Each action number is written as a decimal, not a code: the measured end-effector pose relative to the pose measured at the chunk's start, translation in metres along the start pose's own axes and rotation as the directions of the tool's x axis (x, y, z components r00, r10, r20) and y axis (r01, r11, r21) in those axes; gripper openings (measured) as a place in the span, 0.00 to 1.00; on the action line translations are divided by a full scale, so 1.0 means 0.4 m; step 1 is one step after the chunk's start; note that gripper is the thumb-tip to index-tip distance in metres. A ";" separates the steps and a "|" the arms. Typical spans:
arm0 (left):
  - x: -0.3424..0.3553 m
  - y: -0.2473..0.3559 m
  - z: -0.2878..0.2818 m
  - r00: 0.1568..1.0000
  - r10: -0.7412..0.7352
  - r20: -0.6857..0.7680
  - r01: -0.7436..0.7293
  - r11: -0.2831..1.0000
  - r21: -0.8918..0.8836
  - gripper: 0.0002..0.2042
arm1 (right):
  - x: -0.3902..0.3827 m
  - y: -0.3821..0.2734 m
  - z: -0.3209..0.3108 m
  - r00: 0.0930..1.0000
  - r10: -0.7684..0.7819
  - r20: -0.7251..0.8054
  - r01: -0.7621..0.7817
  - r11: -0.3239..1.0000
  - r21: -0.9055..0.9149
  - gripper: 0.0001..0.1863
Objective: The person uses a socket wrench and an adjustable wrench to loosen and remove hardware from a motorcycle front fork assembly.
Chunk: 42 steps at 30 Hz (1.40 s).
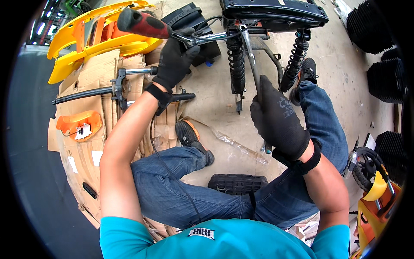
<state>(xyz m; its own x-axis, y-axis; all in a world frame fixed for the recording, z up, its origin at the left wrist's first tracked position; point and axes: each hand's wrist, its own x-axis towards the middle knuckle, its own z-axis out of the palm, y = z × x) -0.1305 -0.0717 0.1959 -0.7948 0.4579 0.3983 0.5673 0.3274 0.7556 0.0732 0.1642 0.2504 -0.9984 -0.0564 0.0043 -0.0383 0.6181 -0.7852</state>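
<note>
My left hand (174, 62), in a black glove, is closed round the neck of a ratchet wrench with a red and black handle (144, 23). Its chrome shaft runs right to the underside of a black metal frame (276, 15). My right hand (280, 121), also gloved, grips a long-handled wrench (251, 54) whose silver upper end meets the frame near the same spot. Two black coil-spring shock absorbers, a left one (236, 64) and a right one (295, 60), hang from the frame. The exact fastener is hidden.
Flattened cardboard (88, 142) on the left bears a metal tube assembly (118, 86) and an orange part (79, 125). Yellow body panels (95, 39) lie beyond. Between my legs sits a black ribbed pad (237, 184). Black ribbed parts (384, 80) and a wheel (366, 172) are at right.
</note>
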 end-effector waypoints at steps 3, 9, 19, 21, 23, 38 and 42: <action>-0.010 0.013 0.014 0.990 0.135 -0.028 -0.124 0.964 0.236 0.21 | -0.001 0.003 0.011 1.000 0.005 0.002 -0.005 1.000 -0.008 0.27; -0.019 -0.017 0.010 0.986 0.165 0.005 -0.151 0.889 0.432 0.19 | 0.002 -0.006 0.030 1.000 0.016 0.004 -0.015 0.999 -0.040 0.28; 0.062 0.006 -0.023 0.986 0.167 0.023 -0.168 0.963 0.213 0.19 | 0.001 0.003 0.034 1.000 -0.005 0.012 0.006 0.999 -0.050 0.28; 0.105 -0.005 -0.062 0.978 0.058 0.199 -0.110 0.958 0.266 0.18 | -0.002 0.003 0.037 1.000 -0.002 0.003 0.002 0.999 -0.054 0.28; 0.144 0.010 -0.094 0.901 -0.171 0.399 0.059 0.959 0.278 0.19 | -0.001 0.001 0.037 1.000 0.001 0.001 -0.001 0.999 -0.046 0.28; -0.028 -0.013 0.010 0.985 0.173 0.011 -0.167 0.932 0.321 0.21 | 0.002 0.011 0.020 0.999 0.026 0.022 -0.026 1.000 0.002 0.29; -0.018 0.001 0.020 0.977 0.215 -0.010 -0.196 0.907 0.372 0.20 | -0.004 0.027 0.032 0.997 -0.051 -0.062 0.048 0.997 -0.055 0.29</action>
<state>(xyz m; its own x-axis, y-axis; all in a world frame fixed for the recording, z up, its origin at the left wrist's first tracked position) -0.1230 -0.0682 0.1891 -0.6567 0.5094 0.5562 0.7504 0.5152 0.4141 0.0751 0.1609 0.2342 -0.9958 -0.0391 0.0830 -0.0882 0.6568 -0.7489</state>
